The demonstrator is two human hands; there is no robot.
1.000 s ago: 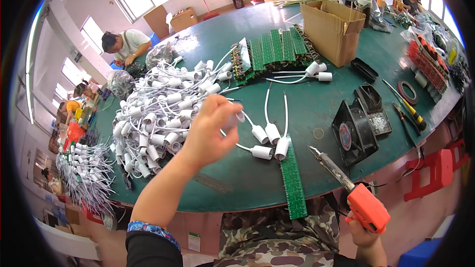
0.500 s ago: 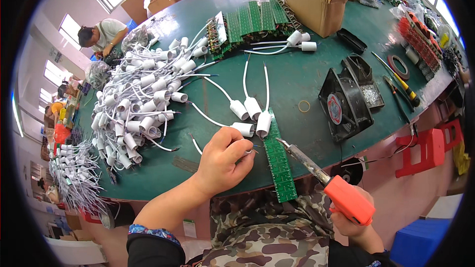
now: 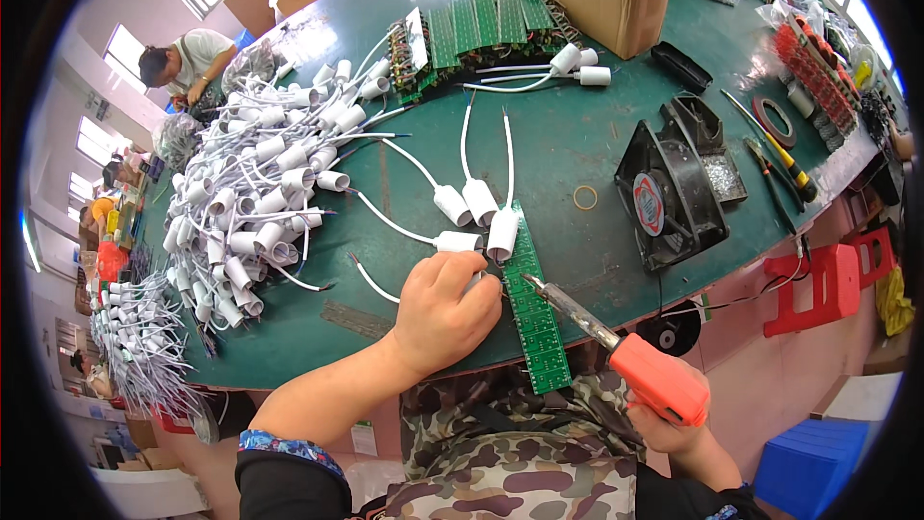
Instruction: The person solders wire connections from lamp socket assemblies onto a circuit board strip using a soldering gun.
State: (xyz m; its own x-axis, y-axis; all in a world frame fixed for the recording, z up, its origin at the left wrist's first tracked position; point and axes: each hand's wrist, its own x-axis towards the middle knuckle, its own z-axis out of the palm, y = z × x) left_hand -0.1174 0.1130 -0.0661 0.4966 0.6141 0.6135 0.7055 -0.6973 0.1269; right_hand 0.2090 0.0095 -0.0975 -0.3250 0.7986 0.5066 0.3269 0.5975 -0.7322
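My left hand point(image 3: 445, 313) is closed at the left side of a long green circuit board point(image 3: 535, 323), its fingers pinching a white cable point(image 3: 475, 281) that is mostly hidden. My right hand point(image 3: 669, 424) grips the orange-red handle of a soldering iron point(image 3: 606, 335). The iron's tip is over the board's left part, close to my left fingertips; whether it touches, I cannot tell. A white lamp holder point(image 3: 502, 234) lies across the board's far end, its cable pointing away. Beside it lie several more, including one lamp holder point(image 3: 458, 242) just beyond my left hand.
A large heap of white lamp holders point(image 3: 260, 183) covers the left of the table. Green boards point(image 3: 481, 24) and a cardboard box point(image 3: 616, 0) stand at the back. To the right are a black fan point(image 3: 669, 188), pliers point(image 3: 770, 183), a screwdriver point(image 3: 784, 159) and a tape roll point(image 3: 774, 123).
The soldering iron and my right hand have moved left, bringing the tip further over the board. My left hand has shifted slightly toward the board, still closed.
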